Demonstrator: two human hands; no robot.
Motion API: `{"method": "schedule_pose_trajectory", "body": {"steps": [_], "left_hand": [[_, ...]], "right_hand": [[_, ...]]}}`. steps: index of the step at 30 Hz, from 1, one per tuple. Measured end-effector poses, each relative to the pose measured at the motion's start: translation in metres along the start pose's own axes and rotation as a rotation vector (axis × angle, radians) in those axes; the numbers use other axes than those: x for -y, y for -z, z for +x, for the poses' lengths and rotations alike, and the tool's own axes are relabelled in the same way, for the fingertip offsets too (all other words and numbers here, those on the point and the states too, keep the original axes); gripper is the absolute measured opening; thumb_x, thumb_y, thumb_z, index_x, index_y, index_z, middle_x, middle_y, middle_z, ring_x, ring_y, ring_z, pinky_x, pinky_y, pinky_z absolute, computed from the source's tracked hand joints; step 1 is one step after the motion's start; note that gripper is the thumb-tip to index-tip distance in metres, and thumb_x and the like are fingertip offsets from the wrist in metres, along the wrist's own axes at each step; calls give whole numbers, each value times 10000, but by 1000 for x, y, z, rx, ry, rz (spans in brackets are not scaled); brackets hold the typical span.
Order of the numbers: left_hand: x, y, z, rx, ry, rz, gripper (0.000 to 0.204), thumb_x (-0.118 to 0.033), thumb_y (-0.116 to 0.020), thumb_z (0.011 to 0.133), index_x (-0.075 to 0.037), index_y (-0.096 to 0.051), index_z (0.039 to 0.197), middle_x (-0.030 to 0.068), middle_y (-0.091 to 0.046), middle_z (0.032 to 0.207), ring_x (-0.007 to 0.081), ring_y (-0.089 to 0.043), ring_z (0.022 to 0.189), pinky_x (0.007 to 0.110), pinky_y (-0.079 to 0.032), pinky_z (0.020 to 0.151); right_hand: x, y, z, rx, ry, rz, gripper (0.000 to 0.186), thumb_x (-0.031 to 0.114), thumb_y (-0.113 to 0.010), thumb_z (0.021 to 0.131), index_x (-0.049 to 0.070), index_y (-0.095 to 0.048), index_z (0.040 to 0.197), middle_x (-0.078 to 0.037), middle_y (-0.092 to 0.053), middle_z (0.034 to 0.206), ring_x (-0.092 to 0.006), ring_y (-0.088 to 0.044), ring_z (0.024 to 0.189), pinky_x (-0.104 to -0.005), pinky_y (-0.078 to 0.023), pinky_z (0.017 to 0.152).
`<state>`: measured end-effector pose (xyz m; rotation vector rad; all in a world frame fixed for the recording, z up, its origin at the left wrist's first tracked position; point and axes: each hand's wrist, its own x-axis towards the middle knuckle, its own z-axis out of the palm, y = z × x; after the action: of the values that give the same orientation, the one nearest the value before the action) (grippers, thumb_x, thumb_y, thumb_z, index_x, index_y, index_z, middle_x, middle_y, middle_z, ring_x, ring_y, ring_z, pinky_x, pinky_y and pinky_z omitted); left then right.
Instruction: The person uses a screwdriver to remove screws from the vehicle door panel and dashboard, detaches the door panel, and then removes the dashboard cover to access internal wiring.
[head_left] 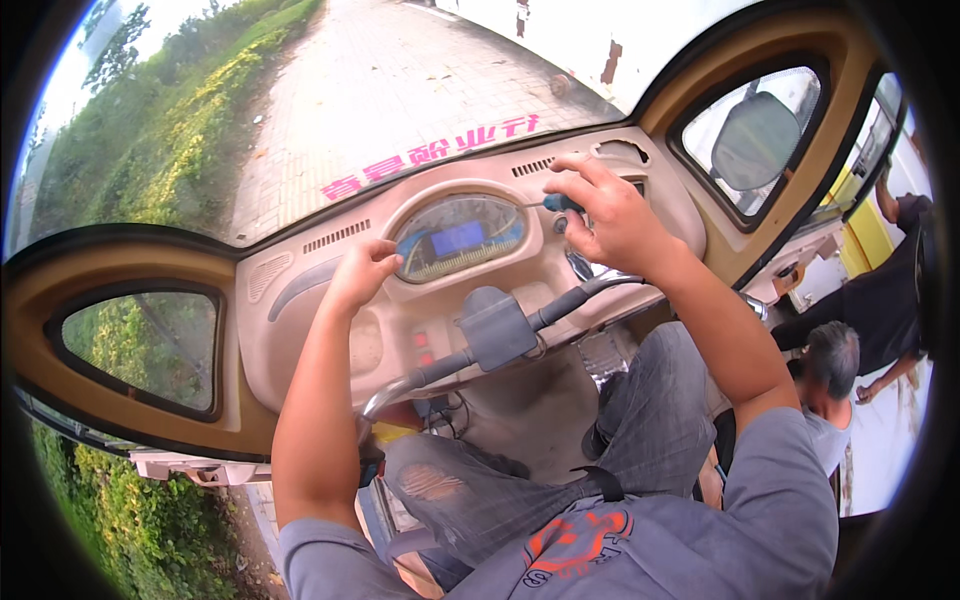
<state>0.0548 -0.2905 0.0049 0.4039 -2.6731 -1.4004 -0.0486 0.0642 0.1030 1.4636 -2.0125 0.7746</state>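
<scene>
I sit inside a small enclosed vehicle with a beige dashboard [330,300]. My right hand [607,215] grips a screwdriver with a blue handle [561,203], its shaft pointing left at the right edge of the oval instrument cluster [459,240]. My left hand [361,272] rests with curled fingers against the left rim of that cluster, holding nothing that I can see. Below the cluster runs the handlebar [560,305] with a grey centre cover [497,327].
A side mirror [754,139] shows through the right window. Two people are outside the open right side, one crouched [832,365], one standing in dark clothes [890,290]. A paved path [400,90] and green bushes [150,130] lie ahead.
</scene>
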Motion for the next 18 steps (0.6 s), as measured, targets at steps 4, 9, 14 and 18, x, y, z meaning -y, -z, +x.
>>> {"method": "schedule_pose_trajectory", "body": {"steps": [4,9,14,18], "left_hand": [[4,-13,-4,21,97,-27,416,-67,-660,868,88,-598,1250,149,-681,1136,191,-627,1053,302,-476,943],[14,-11,-4,85,168,-172,568,-46,-643,839,92,-485,1367,153,-625,1245,209,-609,1084,295,-451,961],[1,-14,-8,110,211,-310,668,-65,-654,833,76,-403,1436,148,-534,1362,193,-562,1130,299,-423,949],[3,-5,-6,127,255,-392,668,-67,-658,839,64,-402,1443,163,-502,1401,202,-548,1168,308,-417,953]], "right_hand": [[8,1,-9,107,-177,-30,281,58,-639,796,53,-627,1076,-161,-623,1096,-339,-643,886,-406,-543,758],[9,-3,-11,-10,-108,19,263,91,-661,814,56,-631,1073,-169,-633,1090,-332,-651,889,-395,-542,750],[10,-2,-12,7,-247,28,225,71,-655,803,46,-640,1026,-149,-637,1089,-340,-645,884,-399,-540,745],[8,-4,-7,-28,64,-23,255,9,-645,752,31,-634,1006,-134,-633,1045,-324,-620,858,-402,-524,735]]}}
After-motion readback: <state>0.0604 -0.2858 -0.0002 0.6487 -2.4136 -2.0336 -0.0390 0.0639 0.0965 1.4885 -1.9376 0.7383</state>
